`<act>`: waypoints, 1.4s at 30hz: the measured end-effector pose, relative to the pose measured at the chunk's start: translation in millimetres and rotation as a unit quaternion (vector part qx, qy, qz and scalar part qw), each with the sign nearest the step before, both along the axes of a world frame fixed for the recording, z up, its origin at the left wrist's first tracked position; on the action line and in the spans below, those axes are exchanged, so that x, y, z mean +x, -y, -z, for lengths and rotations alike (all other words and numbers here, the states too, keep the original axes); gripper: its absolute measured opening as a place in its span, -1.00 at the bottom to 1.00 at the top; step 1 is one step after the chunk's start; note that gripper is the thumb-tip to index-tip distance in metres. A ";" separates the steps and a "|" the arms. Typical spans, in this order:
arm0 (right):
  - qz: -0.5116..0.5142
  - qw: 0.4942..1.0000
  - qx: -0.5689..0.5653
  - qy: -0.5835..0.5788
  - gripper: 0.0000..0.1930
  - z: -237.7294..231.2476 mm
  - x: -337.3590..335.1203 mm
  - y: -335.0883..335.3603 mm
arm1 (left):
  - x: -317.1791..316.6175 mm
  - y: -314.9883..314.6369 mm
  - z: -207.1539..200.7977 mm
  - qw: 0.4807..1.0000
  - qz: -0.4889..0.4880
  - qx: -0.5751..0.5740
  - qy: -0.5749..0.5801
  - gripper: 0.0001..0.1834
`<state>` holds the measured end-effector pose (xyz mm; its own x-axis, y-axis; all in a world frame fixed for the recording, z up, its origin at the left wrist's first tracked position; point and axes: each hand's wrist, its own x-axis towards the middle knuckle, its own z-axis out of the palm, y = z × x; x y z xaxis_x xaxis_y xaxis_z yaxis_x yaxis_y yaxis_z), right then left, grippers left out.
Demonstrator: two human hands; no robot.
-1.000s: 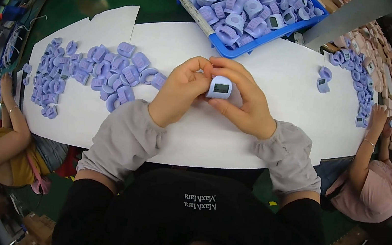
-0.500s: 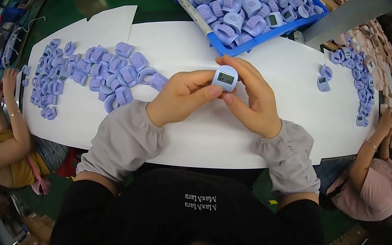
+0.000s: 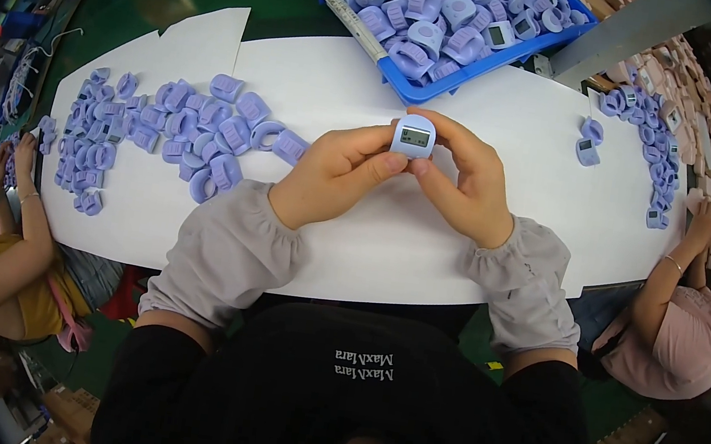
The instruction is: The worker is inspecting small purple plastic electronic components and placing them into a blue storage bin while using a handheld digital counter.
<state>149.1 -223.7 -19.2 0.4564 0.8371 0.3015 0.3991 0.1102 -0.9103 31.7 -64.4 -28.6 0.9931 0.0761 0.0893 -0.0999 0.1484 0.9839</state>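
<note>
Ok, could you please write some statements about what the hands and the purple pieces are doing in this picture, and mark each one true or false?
1. Both the left hand and the right hand hold one small purple gadget with a grey screen. True.
2. The gadget's screen faces down toward the table. False: the screen faces up toward the camera.
3. The blue bin at the far edge of the white table is filled with purple pieces. True.
4. The loose pile of purple pieces lies to the person's right. False: the big pile lies to the left of the hands.
5. The blue bin stands on the floor. False: it stands on the table.
</note>
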 end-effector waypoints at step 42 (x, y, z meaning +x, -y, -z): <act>0.094 0.963 0.093 0.235 -0.47 -6.2 25.5 9.8 | -8.9 -34.7 -34.6 0.917 -0.059 0.392 0.040 -0.74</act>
<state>174.6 -233.5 -13.0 0.3722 0.6648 0.6478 0.7907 0.1385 -0.5964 22.8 -29.7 6.0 0.9700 0.0646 0.2342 -0.1453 -0.6184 0.7723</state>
